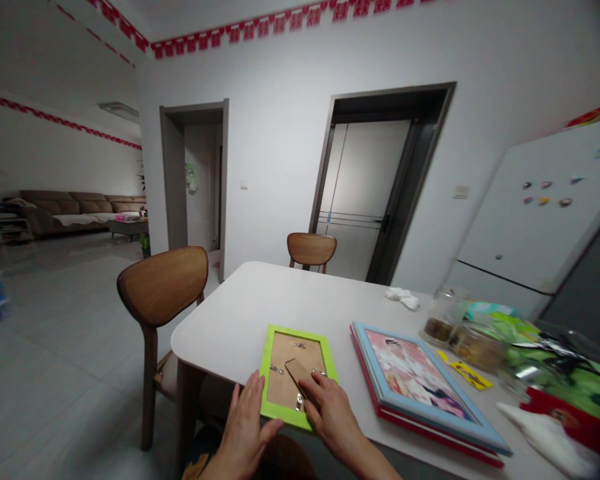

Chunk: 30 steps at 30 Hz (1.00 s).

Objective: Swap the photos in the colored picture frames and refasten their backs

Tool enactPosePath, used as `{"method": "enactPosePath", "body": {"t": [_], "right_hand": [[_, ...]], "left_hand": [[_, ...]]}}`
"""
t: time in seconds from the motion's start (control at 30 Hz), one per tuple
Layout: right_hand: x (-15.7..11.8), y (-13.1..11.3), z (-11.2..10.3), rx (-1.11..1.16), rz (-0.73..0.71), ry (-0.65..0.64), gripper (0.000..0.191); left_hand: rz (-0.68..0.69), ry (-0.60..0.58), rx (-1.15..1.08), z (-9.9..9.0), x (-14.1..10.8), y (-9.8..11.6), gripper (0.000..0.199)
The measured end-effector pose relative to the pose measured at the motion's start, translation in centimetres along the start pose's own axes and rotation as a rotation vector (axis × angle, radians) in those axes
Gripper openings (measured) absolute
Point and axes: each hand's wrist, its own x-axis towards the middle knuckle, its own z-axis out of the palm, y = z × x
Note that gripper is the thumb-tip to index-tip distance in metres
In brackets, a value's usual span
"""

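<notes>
A lime-green picture frame (pixel 266 363) lies face down at the near edge of the table, its brown backing board (pixel 286 340) upward. Metal clips show at the top, left, right and bottom of the board, and a stand leg (pixel 295 373) slants across its middle. Against the frame's left side rests my left hand (pixel 247 413), open, with the thumb apart near the bottom-left corner. My right hand (pixel 330 407) lies over the right part of the backing. Its fingers are stretched out, touching by the right clip and the stand leg, and it partly hides the lower right corner.
To the right lies a stack of picture frames, a light-blue one (pixel 395 380) on top. Glass jars (pixel 443 317), yellow packets (pixel 470 375), bags and white tissue (pixel 403 298) crowd the table's right side. Wooden chairs stand at the left (pixel 165 283) and far side (pixel 311 248).
</notes>
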Motion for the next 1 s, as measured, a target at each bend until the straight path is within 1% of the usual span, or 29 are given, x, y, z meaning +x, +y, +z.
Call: {"method": "enactPosePath", "body": {"t": [0.1,0.2,0.27,0.33,0.43,0.53,0.63,0.77,0.9,1.0], "right_hand": [[0.3,-0.1,-0.4,0.012,-0.006,-0.047,0.033],[0.9,-0.3,-0.9,0.081,-0.108,-0.124,0.025],[1.3,-0.4,-1.2,0.154,-0.194,-0.177,0.021],[1.6,-0.5,-1.1,0.210,-0.238,-0.206,0.019],[1.7,-0.4,-0.6,0.224,-0.226,-0.164,0.016],[1.8,-0.5,-0.1,0.199,-0.191,-0.092,0.014],[2.2,-0.8,0.1,0.192,-0.160,-0.058,0.015],[3.6,-2.0,0.8,0.121,-0.110,0.007,0.021],[5.7,-3.5,2.1,-0.030,-0.051,0.051,0.019],[6.6,-3.9,2.8,-0.071,0.000,0.074,0.021]], "left_hand": [[0.034,-0.016,0.050,-0.4,0.3,0.1,0.059],[0.092,-0.056,0.066,-1.0,1.0,0.2,0.056],[0.129,-0.088,0.067,-1.4,1.4,0.2,0.048],[0.138,-0.103,0.057,-1.7,1.8,0.2,0.038],[0.134,-0.114,0.032,-1.9,1.9,0.2,0.030],[0.131,-0.108,0.018,-2.0,1.9,0.1,0.030],[0.122,-0.094,0.005,-1.8,1.8,0.0,0.030],[0.117,-0.080,0.011,-1.4,1.9,-0.4,0.033],[0.113,-0.082,0.019,-1.3,2.1,-0.5,0.033],[0.121,-0.083,0.008,-1.6,2.1,-0.3,0.032]]}}
